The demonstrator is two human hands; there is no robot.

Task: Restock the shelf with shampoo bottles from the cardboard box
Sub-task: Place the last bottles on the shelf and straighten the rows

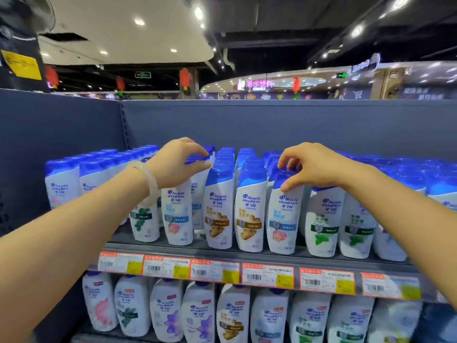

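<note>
Both hands reach over the upper shelf (247, 254). The left hand (178, 162) pinches one upright shampoo bottle's blue cap (197, 160); the right hand (309, 167) pinches the pink-flower bottle (284, 211) directly beneath it, front row.

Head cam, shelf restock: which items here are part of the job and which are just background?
Job:
left hand, gripping a blue-capped bottle
right hand, gripping a bottle with a blue label band
top shelf
Cardboard box: not in view.

Background:
lower-shelf bottles
price tags
bracelet
red lanterns
ceiling lights
</note>
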